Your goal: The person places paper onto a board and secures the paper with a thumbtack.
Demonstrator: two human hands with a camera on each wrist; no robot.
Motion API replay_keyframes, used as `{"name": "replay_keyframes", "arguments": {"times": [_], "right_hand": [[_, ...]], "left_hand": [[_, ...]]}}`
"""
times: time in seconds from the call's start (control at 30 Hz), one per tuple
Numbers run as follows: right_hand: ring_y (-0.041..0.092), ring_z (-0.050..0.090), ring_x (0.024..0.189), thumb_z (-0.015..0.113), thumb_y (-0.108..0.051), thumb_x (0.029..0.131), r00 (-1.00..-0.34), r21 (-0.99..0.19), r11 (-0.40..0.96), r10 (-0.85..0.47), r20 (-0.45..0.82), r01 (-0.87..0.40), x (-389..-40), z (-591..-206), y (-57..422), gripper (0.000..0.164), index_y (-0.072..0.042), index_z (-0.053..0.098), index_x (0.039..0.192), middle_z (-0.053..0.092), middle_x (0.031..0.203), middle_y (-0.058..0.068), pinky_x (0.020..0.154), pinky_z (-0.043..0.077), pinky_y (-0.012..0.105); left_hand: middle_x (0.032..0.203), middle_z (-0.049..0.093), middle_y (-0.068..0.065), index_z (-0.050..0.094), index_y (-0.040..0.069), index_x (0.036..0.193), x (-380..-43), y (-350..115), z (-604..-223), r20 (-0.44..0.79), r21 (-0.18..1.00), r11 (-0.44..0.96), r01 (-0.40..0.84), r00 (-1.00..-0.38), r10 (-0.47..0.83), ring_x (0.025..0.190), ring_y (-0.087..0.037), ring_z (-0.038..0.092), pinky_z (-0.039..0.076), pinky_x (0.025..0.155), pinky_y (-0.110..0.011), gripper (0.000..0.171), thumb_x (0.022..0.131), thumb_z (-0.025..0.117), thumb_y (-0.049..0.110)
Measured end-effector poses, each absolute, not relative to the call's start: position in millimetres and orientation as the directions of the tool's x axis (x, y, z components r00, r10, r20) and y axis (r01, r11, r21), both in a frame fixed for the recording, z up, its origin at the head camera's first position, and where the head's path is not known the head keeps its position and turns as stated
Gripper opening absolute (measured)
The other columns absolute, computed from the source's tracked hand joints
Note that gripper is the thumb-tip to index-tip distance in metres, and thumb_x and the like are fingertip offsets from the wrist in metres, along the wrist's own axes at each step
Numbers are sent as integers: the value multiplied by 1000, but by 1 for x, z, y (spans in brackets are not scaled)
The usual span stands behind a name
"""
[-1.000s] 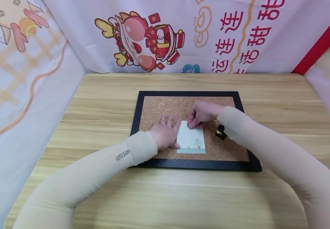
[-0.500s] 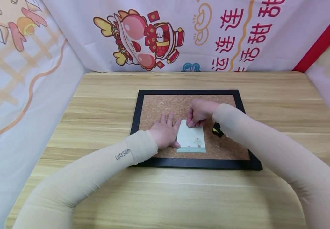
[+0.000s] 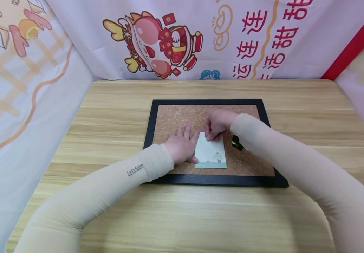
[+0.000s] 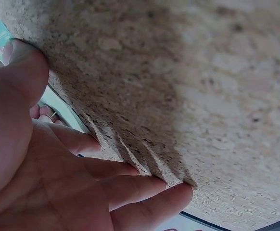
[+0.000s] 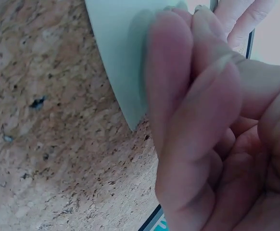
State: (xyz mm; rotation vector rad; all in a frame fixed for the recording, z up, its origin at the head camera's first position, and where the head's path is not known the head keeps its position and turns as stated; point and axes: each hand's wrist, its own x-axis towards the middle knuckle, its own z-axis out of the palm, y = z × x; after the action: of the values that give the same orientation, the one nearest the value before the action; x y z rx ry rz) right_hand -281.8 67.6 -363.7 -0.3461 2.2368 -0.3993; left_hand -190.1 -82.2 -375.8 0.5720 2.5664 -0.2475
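A white note card (image 3: 208,154) with a pale green bottom strip and a small printed picture lies on a black-framed cork board (image 3: 251,161). My left hand (image 3: 181,148) lies spread over the cork on the card's left side, its thumb on the card's lower left corner. In the left wrist view its fingertips (image 4: 187,188) touch the cork. At the card's top edge, my right hand (image 3: 218,123) pinches a small pin (image 4: 54,114) between thumb and index finger, mostly hidden by the fingertips. The right wrist view shows the other fingers (image 5: 207,110) curled in over the card's corner.
The board's black frame (image 3: 213,180) lies flat on a wood-grain table (image 3: 182,214). A small black piece with a yellow mark (image 3: 237,143) sits under the right wrist. Printed white cloth (image 3: 182,35) stands behind the table and along its sides.
My right hand has shifted slightly left along the card's top edge, its wrist turning a little. The left hand and the card stay in place on the board.
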Motion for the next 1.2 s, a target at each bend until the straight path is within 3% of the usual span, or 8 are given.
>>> {"name": "replay_keyframes", "arguments": {"times": [0.37, 1.2], "right_hand": [[22, 63, 68, 70, -15, 81, -619, -427, 902, -376, -690, -72, -276, -365, 66, 14, -6, 66, 90, 65, 86, 10, 66, 52, 33], [21, 64, 66, 71, -11, 80, -684, -344, 922, -368, -630, -179, -271, -359, 58, 9, -6, 67, 85, 66, 80, 9, 59, 52, 30]], "left_hand": [[150, 1, -23, 8, 13, 149, -187, -83, -382, -495, -57, 890, 451, -787, 367, 134, -44, 8, 27, 100, -54, 95, 81, 52, 61], [151, -1, -21, 5, 15, 149, -190, -81, -379, -498, -70, 898, 434, -795, 345, 134, -44, 7, 26, 101, -53, 97, 79, 54, 61]]}}
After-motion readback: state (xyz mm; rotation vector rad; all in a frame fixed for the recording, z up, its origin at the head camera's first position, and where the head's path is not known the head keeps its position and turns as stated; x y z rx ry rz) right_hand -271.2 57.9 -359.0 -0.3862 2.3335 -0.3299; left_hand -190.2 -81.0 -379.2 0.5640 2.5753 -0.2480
